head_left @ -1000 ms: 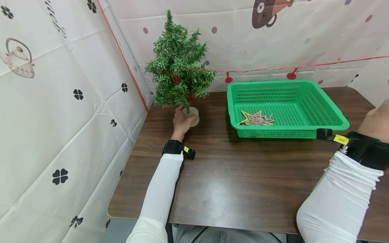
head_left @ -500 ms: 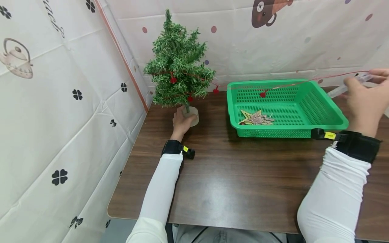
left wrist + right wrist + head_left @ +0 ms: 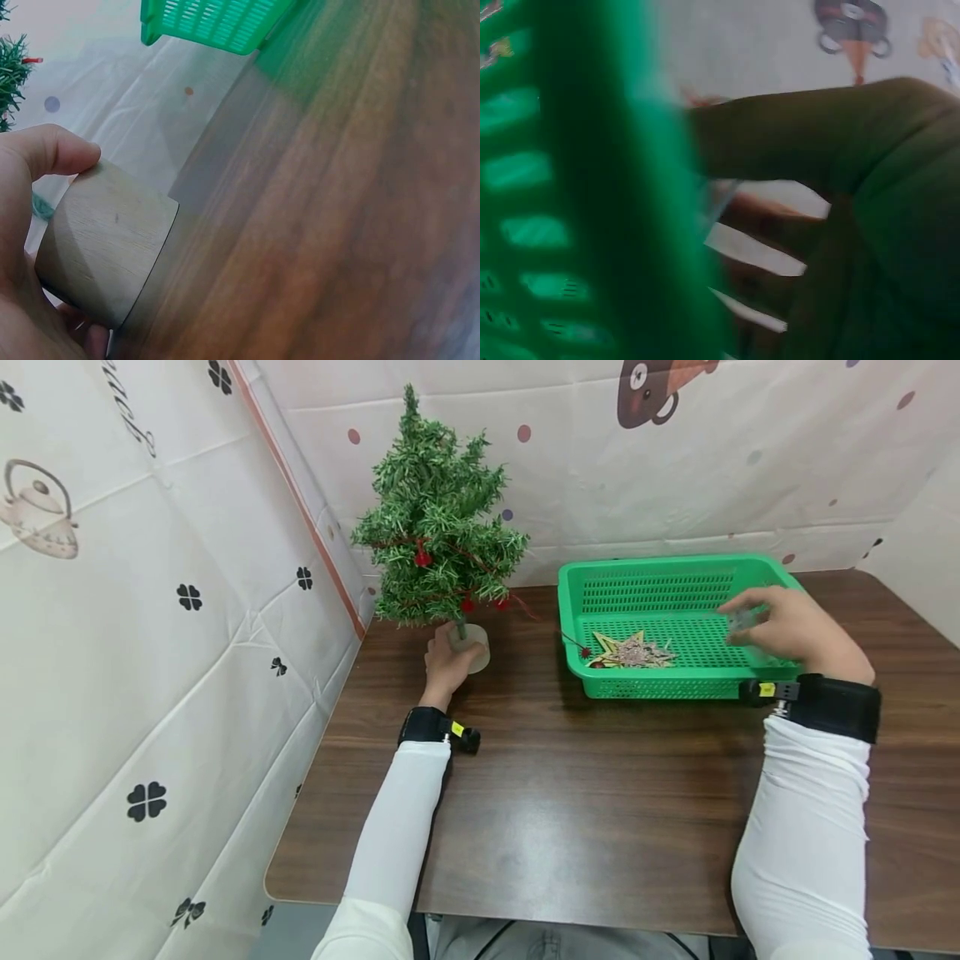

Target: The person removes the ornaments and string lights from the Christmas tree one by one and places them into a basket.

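At the back left a small artificial Christmas tree point(image 3: 442, 518) stands on a round pale wooden base point(image 3: 472, 647). My left hand point(image 3: 447, 664) grips that base, the thumb on its upper edge and the fingers round its side in the left wrist view. A red garland point(image 3: 423, 553) with small red pendants lies across the branches, and its loose end trails toward the green basket. Over the right part of the basket, my right hand point(image 3: 795, 622) pinches a clear plastic piece point(image 3: 741, 622), its shape partly hidden by the fingers.
The green plastic basket point(image 3: 675, 685) stands at the back, right of the tree. In its left front corner lie several star-shaped ornaments point(image 3: 637, 652). A patterned cloth wall point(image 3: 637, 485) borders the dark wooden table point(image 3: 600, 827) behind and at the left.
My right hand has come left from the table's right side to above the basket, with the clear piece. The stretched garland has gone slack and dropped. My left hand stays on the base.
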Demonstrator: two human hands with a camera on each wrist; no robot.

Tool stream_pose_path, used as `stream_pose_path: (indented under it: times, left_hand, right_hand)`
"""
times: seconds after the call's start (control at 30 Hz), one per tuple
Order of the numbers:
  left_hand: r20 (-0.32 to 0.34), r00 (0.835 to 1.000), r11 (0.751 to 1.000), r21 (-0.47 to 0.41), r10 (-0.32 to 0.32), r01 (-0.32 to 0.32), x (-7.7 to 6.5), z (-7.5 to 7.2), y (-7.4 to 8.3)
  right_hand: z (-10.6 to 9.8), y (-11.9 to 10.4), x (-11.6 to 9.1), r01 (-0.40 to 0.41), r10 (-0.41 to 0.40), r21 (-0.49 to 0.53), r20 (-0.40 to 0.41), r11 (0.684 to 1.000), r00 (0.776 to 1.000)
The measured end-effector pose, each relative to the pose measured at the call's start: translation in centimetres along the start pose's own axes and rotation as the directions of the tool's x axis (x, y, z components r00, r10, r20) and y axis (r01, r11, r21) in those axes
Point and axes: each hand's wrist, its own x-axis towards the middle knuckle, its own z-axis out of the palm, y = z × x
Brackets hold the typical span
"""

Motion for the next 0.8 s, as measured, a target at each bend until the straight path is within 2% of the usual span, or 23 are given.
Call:
stream_pose_path:
  times: [0.1,0.2,0.33,0.57,0.8]
  left_hand:
    - [0.003,1.000,1.000,-0.001,0.000,0.000,0.0,0.0,-0.1]
    - [0.002,1.000,1.000,0.003,0.006,-0.006,0.0,0.0,-0.2]
    - [-0.001,1.000,1.000,0.012,0.014,-0.014,0.1,0.1,-0.2]
    - [-0.006,1.000,1.000,0.015,0.020,-0.020,0.2,0.1,-0.2]
    - [0.003,1.000,1.000,0.002,0.011,-0.011,0.2,0.1,-0.3]
  right_hand:
    - [0.7,0.1,0.6,0.023,-0.019,-0.025,0.147,0.999,0.989]
    - [1.3,0.3,0.9,0.009,-0.001,-0.037,0.226,0.999,0.974]
    - [1.7,0.4,1.1,-0.012,0.024,-0.055,0.225,0.998,0.974]
    - [2.5,0.5,1.6,-0.010,0.017,-0.034,0.210,0.999,0.978]
    - [2.9,0.7,1.8,-0.030,0.057,-0.101,0.276,0.994,0.960]
